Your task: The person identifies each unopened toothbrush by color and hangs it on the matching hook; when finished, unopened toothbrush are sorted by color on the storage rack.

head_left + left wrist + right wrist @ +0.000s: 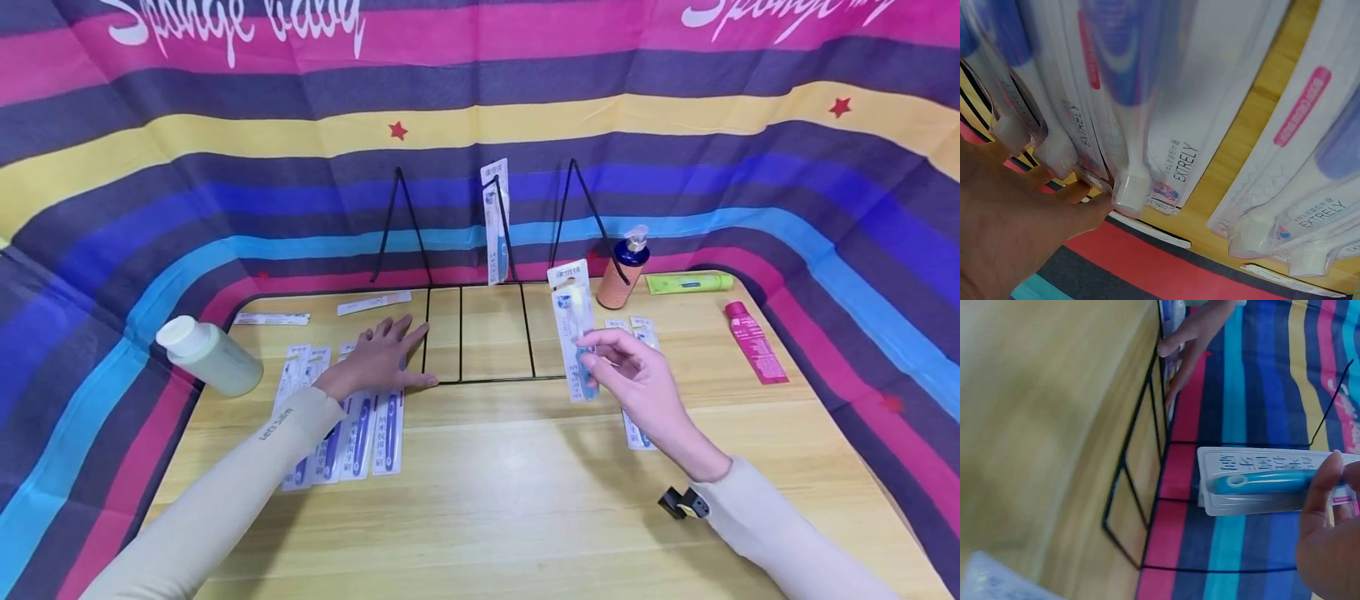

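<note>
My right hand pinches a packaged toothbrush with a blue handle, between thumb and fingers, upright by the right end of a black wire rack. In the right wrist view, the handle end of this toothbrush pack points away from the fingers. Another blue toothbrush pack stands upright in the rack's middle. My left hand has its fingers spread at the rack's left end, over the tops of several purple-handled toothbrush packs lying side by side.
More toothbrush packs lie beneath the right hand. A pale bottle is at the left. Back right hold an orange pump bottle, a green tube and a pink tube. A striped cloth borders the table.
</note>
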Tool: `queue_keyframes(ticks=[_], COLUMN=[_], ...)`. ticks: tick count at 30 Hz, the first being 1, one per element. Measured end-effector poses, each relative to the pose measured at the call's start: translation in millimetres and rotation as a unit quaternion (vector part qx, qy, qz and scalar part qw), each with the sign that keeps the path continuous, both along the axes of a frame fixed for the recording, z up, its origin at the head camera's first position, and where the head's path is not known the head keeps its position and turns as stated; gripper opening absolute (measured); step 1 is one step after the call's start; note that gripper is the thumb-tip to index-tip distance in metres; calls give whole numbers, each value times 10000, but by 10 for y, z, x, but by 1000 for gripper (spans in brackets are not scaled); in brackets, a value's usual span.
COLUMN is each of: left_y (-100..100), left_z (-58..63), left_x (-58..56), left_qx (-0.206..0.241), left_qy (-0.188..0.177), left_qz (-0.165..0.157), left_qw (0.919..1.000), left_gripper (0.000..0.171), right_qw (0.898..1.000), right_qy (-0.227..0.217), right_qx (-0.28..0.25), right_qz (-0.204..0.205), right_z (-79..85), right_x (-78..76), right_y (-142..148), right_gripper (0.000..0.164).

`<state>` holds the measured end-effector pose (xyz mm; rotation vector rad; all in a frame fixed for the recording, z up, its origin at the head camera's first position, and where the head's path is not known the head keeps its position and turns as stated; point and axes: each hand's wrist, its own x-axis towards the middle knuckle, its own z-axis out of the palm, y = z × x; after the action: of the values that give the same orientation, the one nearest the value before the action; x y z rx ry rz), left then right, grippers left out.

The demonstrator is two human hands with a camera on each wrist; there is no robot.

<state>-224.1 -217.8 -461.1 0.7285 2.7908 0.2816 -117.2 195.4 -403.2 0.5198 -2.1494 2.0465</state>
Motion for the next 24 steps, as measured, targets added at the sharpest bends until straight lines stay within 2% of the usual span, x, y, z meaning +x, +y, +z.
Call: queue_keyframes(ticks=[5, 12, 19, 24], left_y=[16, -12, -9, -14], left_z=[10, -68, -49, -53], left_x=[-1, -60, -57, -42], left_qx=[6, -59, -55, -50], left_qy=[-21, 136, 129, 107], left_qz=[-16, -85, -111, -105], left_qw=[10000, 9999, 9998, 9999], left_gripper=[110, 111, 111, 110], right_qw=[9997, 9992, 9982, 9951], right_qy=[186, 296, -55, -328], right_qx=[-95, 90, 205, 124], right_qz=[111, 261, 561, 921], right_z=[92, 171, 173, 152], right_x=[-79, -182, -268, -426], right_y=[-130, -323, -463, -554], right_gripper=[19, 20, 26, 40])
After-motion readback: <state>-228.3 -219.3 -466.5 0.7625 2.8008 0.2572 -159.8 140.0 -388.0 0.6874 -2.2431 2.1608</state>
